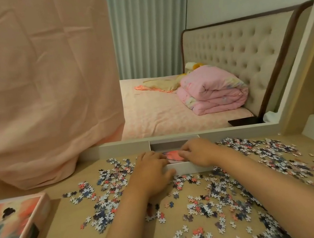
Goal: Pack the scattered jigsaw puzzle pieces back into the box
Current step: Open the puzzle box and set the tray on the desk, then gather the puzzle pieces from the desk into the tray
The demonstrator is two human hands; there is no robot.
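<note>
The table [70,226] is smooth, pale wood with no raised lip, so a careless sweep could send pieces over the edge at 6 o'clock, where the spread runs out of view. The pink cloth [32,87] hanging at 10 o'clock is soft and creased. Its hem rests on the tabletop, and a stray piece pushed under it would be easy to lose.

The lid [10,228], glossy printed card, lies face up at 8 o'clock, well apart from the work.

The box [183,168] is a shallow white card tray at 12 o'clock, close to the mirror's base. It looks light, so a hard scoop against its near wall could slide or tip it. Something pink-orange shows inside, but whether it is pieces or a sheet is unclear.

The left hand [152,169] lies over the near-left corner, with the thumb outside the wall and the fingers over the rim, seemingly pinching it. The right hand [198,153] reaches over the right side with bent fingers. Its tips are hidden, so its hold cannot be told.

The puzzle pieces [218,202] are small, flat, knobbed card. They are strewn from 10 o'clock round through 3 to 6, nearly all still outside the box. Thin pieces resist fingertip pickup, and the forearms resting among them may drag some along.
</note>
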